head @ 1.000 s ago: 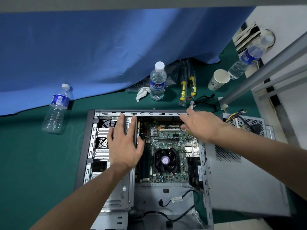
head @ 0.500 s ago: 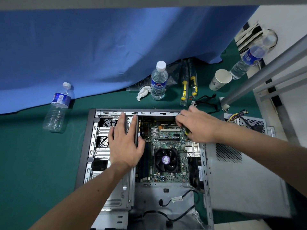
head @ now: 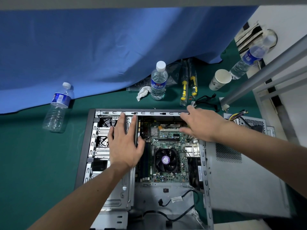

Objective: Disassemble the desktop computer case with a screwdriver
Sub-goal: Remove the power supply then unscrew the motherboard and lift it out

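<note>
The opened case (head: 93, 146) lay flat on the green counter (head: 33, 163), motherboard (head: 166, 140) and fan (head: 166, 160) exposed. The left hand (head: 124, 146) pressed flat, fingers spread, on the drive cage (head: 99, 151). The right hand (head: 201, 125) reached over the case's 1 o'clock corner, fingers loosely extended, holding nothing visible. Bottles (head: 158, 82) and screwdrivers (head: 184, 87) stood at 12 o'clock.

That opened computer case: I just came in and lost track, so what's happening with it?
A person is working inside the open computer case, which lies on its side on the green table. The left hand rests flat on the metal drive cage, steadying it. The right hand reaches over the motherboard near the case's far edge. Two yellow-handled screwdrivers lie unused beyond the case.
</note>
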Tool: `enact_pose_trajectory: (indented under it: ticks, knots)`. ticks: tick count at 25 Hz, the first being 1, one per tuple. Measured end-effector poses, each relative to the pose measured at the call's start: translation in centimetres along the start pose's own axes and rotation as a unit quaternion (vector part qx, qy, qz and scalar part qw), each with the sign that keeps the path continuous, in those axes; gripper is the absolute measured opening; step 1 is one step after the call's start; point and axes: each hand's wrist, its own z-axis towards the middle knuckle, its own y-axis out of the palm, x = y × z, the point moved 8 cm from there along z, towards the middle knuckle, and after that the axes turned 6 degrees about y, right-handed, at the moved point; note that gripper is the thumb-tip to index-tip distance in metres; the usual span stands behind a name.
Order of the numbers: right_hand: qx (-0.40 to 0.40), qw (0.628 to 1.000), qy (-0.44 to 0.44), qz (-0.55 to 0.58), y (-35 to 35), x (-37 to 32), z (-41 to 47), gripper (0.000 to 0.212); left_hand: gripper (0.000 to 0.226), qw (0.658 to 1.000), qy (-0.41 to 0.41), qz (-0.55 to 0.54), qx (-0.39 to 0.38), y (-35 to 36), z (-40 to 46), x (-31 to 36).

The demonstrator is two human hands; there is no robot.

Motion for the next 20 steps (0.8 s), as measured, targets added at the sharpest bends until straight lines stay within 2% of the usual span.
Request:
enact_pose_trajectory:
  ticks: [1,3,5,6,9,12,14,18,20]
  knots:
    - [0.008,1.0,0.001,0.01,0.1,0.1,0.1,0.036,0.07,1.0,0.0,0.0,-0.001,0.0,0.0,0.0]
    - [-0.001,0.999,-0.026,0.04,0.2,-0.1,0.3,0.019,0.07,1.0,-0.001,0.002,-0.004,0.0,0.0,0.0]
    - [-0.01,0.997,-0.05,0.057,0.0,-0.3,0.0,0.029,0.07,1.0,-0.003,0.005,-0.006,0.1,-0.1,0.0]
    - [-0.005,0.998,-0.047,0.03,0.1,-0.2,0.0,0.032,0.07,1.0,-0.004,0.006,-0.006,0.1,-0.1,-0.1]
    - [0.021,1.0,0.001,0.011,-0.1,0.6,-0.1,0.036,0.071,1.0,-0.003,0.005,-0.008,0.1,-0.1,-0.1]
    - [0.026,0.998,-0.048,0.03,-0.4,0.1,-0.2,0.02,0.071,1.0,-0.002,0.003,-0.009,0.1,0.0,-0.1]
    - [0.018,0.996,-0.082,0.037,-0.4,-0.4,-0.5,0.031,0.071,1.0,-0.003,0.004,-0.008,0.1,0.0,-0.1]
    - [0.027,0.998,-0.022,-0.054,0.1,-0.1,-0.5,0.04,0.071,1.0,-0.004,0.001,-0.007,0.1,-0.1,-0.1]
    - [0.011,0.999,-0.03,-0.033,0.2,-0.5,-0.2,0.026,0.07,1.0,-0.004,0.004,-0.006,0.0,-0.1,0.0]
